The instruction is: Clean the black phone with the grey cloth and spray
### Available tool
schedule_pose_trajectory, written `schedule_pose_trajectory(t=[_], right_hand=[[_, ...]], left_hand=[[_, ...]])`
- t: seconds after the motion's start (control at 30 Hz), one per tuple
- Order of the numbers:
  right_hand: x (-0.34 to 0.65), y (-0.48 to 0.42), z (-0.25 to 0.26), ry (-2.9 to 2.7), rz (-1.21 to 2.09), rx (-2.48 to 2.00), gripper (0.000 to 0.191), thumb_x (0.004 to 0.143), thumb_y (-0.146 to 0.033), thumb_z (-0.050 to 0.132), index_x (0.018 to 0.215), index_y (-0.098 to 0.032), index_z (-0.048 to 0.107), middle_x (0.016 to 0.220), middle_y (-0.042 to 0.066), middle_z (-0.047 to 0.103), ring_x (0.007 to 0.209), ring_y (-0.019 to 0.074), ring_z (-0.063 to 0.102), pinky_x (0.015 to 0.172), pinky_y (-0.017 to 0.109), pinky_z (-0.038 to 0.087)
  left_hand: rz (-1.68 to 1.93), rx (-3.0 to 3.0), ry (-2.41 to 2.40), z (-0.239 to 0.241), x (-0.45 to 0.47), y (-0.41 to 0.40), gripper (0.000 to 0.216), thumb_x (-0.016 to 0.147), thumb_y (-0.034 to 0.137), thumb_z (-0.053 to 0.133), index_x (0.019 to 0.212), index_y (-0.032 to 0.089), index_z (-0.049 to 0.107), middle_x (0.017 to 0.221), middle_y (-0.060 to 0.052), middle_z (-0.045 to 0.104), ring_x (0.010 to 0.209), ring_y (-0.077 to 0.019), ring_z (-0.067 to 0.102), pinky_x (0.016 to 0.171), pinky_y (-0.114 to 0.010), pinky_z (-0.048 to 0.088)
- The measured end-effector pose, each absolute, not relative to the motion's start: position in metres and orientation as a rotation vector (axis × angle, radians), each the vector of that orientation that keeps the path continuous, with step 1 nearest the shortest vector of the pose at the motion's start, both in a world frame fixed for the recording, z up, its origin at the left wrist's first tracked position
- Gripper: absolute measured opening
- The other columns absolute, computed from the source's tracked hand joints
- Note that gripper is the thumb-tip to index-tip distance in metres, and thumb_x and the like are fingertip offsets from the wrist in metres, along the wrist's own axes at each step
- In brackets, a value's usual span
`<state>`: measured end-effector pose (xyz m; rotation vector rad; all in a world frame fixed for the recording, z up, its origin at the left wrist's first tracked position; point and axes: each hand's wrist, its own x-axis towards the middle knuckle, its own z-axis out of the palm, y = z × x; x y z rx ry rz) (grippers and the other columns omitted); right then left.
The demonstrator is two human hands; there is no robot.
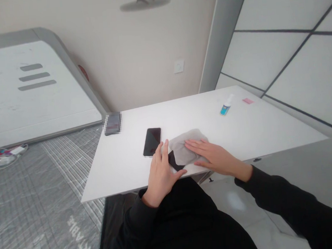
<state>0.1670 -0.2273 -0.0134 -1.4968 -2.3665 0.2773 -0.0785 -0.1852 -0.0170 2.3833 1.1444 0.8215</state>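
Observation:
A grey cloth [187,151] lies spread over a dark-screened phone [176,163] at the near edge of the white table. Only the left end of that phone shows; the cloth hides the rest. My left hand [160,174] spans this end, thumb along the near edge and fingers at the far left corner, holding it in place. On top of the cloth, my right hand [210,155] rests flat, fingers stretched out and thumb apart. Just left of the covered phone lies another phone [152,142], screen up and dark, close to my left fingertips.
The white table [124,174] has a small spray bottle [226,106] with blue liquid, a pink slip [248,101] and a pixelated dark object [112,123] at its far left corner. A wall stands behind. Wrapped grey material [45,195] covers the left side.

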Motion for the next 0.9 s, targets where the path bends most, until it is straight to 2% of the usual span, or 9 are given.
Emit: schedule_pose_trajectory(t=[0.1, 0.27, 0.33, 0.4, 0.53, 0.63, 0.77, 0.83, 0.9], right_hand=[[0.156, -0.206, -0.017, -2.304, 0.156, -1.606, 0.075, 0.099, -0.066, 0.039, 0.159, -0.022, 0.031, 0.161, 0.011, 0.038, 0.149, 0.0302, 0.035, 0.122, 0.056, 0.032], [0.098, -0.229, -0.018, -2.417, 0.250, -1.342, 0.108, 0.083, -0.084, 0.046, 0.159, -0.010, 0.027, 0.163, 0.018, 0.032, 0.152, 0.0324, 0.030, 0.125, 0.052, 0.027], [0.099, -0.246, -0.016, -2.464, 0.315, -1.279, 0.106, 0.084, -0.084, 0.045, 0.160, -0.012, 0.026, 0.163, 0.015, 0.031, 0.152, 0.0305, 0.031, 0.126, 0.050, 0.027], [0.119, -0.254, -0.015, -2.482, 0.336, -1.299, 0.094, 0.090, -0.079, 0.042, 0.160, -0.018, 0.027, 0.163, 0.011, 0.033, 0.151, 0.0282, 0.033, 0.125, 0.049, 0.029], [0.165, -0.232, -0.013, -2.378, 0.227, -1.553, 0.076, 0.099, -0.069, 0.034, 0.159, -0.023, 0.029, 0.163, 0.007, 0.035, 0.150, 0.0281, 0.035, 0.123, 0.053, 0.031], [0.156, -0.212, -0.014, -2.315, 0.158, -1.667, 0.083, 0.097, -0.071, 0.037, 0.159, -0.016, 0.031, 0.163, 0.013, 0.034, 0.151, 0.0315, 0.031, 0.123, 0.056, 0.029], [0.111, -0.228, -0.016, -2.445, 0.263, -1.389, 0.108, 0.083, -0.084, 0.045, 0.159, -0.010, 0.027, 0.163, 0.017, 0.031, 0.153, 0.0326, 0.027, 0.125, 0.054, 0.025], [0.108, -0.246, -0.015, -2.488, 0.347, -1.278, 0.109, 0.082, -0.086, 0.044, 0.160, -0.012, 0.024, 0.163, 0.015, 0.032, 0.152, 0.0311, 0.029, 0.126, 0.052, 0.026], [0.126, -0.255, -0.014, -2.504, 0.387, -1.264, 0.099, 0.087, -0.082, 0.042, 0.161, -0.018, 0.024, 0.163, 0.011, 0.034, 0.151, 0.0294, 0.032, 0.125, 0.051, 0.027]], left_hand=[[0.831, 2.384, 1.148, -0.018, -0.078, -0.185, 0.121, 0.069, 0.029, 0.088, 0.159, 0.030, 0.008, 0.158, -0.020, 0.034, 0.145, -0.0388, 0.039, 0.114, -0.057, 0.041], [0.805, 2.371, 1.169, -0.018, -0.080, -0.187, 0.111, 0.075, 0.025, 0.081, 0.159, 0.028, 0.009, 0.159, -0.020, 0.033, 0.147, -0.0370, 0.038, 0.114, -0.056, 0.041], [0.785, 2.371, 1.168, -0.017, -0.080, -0.187, 0.110, 0.075, 0.024, 0.080, 0.159, 0.029, 0.010, 0.160, -0.019, 0.032, 0.147, -0.0365, 0.037, 0.114, -0.055, 0.041], [0.781, 2.384, 1.157, -0.015, -0.080, -0.186, 0.112, 0.075, 0.027, 0.082, 0.159, 0.029, 0.009, 0.160, -0.020, 0.032, 0.147, -0.0372, 0.037, 0.114, -0.055, 0.041], [0.791, 2.379, 1.133, -0.012, -0.078, -0.185, 0.116, 0.071, 0.032, 0.087, 0.159, 0.030, 0.011, 0.158, -0.019, 0.035, 0.145, -0.0378, 0.039, 0.114, -0.055, 0.040], [0.786, 2.380, 1.126, -0.012, -0.078, -0.185, 0.115, 0.072, 0.031, 0.087, 0.159, 0.029, 0.011, 0.159, -0.020, 0.034, 0.146, -0.0376, 0.038, 0.115, -0.055, 0.040], [0.792, 2.383, 1.138, -0.015, -0.080, -0.186, 0.112, 0.075, 0.032, 0.084, 0.159, 0.029, 0.010, 0.160, -0.020, 0.032, 0.147, -0.0376, 0.037, 0.115, -0.055, 0.040], [0.772, 2.389, 1.138, -0.015, -0.080, -0.186, 0.113, 0.075, 0.032, 0.083, 0.159, 0.029, 0.009, 0.161, -0.020, 0.031, 0.148, -0.0376, 0.036, 0.114, -0.055, 0.041], [0.760, 2.400, 1.138, -0.015, -0.080, -0.186, 0.116, 0.073, 0.035, 0.086, 0.160, 0.029, 0.008, 0.161, -0.020, 0.031, 0.148, -0.0383, 0.036, 0.113, -0.055, 0.041]])
